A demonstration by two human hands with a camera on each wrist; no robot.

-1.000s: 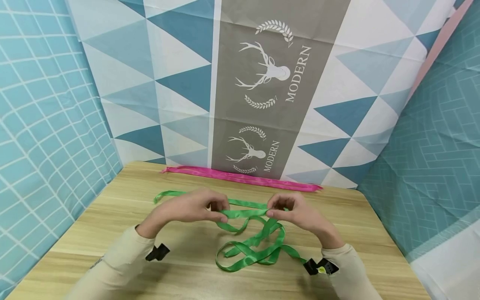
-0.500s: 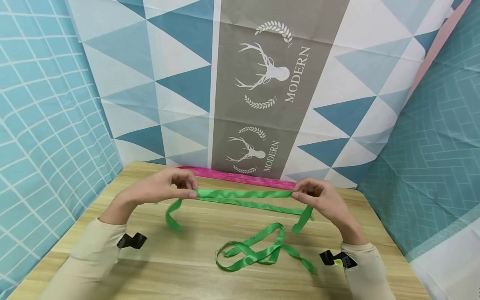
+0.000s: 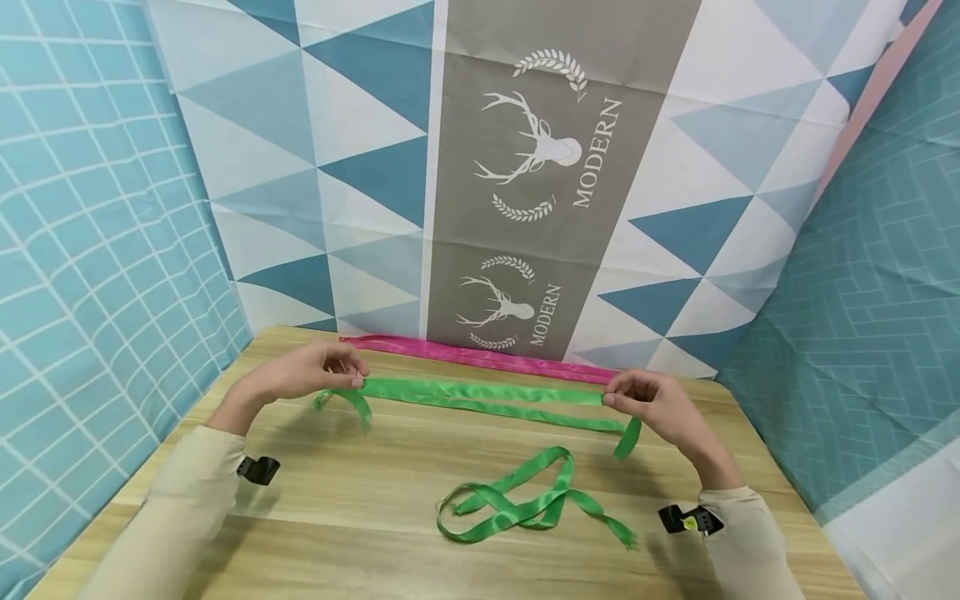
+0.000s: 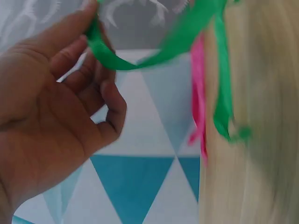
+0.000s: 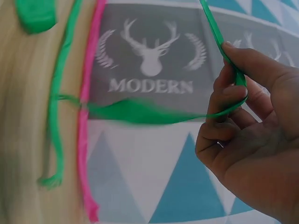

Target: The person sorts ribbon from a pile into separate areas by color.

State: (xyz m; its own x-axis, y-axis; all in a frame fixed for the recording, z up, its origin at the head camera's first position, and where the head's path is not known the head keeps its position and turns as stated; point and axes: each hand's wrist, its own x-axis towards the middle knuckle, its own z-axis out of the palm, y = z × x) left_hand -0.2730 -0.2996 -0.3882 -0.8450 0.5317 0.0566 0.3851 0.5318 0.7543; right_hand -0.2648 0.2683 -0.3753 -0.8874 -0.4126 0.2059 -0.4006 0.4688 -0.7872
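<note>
Head view: our left hand and right hand pinch the green ribbon taut above the desk; a loose pinch may let it slip.

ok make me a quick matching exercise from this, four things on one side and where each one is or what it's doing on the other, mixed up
Things:
1. green ribbon
2. pink ribbon
3. left hand
4. right hand

Places or states:
A. lies flat along the far edge of the table, by the backdrop
B. pinches the ribbon fold on the side of the herringbone wall
C. stretched doubled between both hands, the rest looped loose on the table nearer the person
D. pinches the ribbon fold on the side of the grid-pattern wall

Pairs: 1-C, 2-A, 3-D, 4-B
</note>
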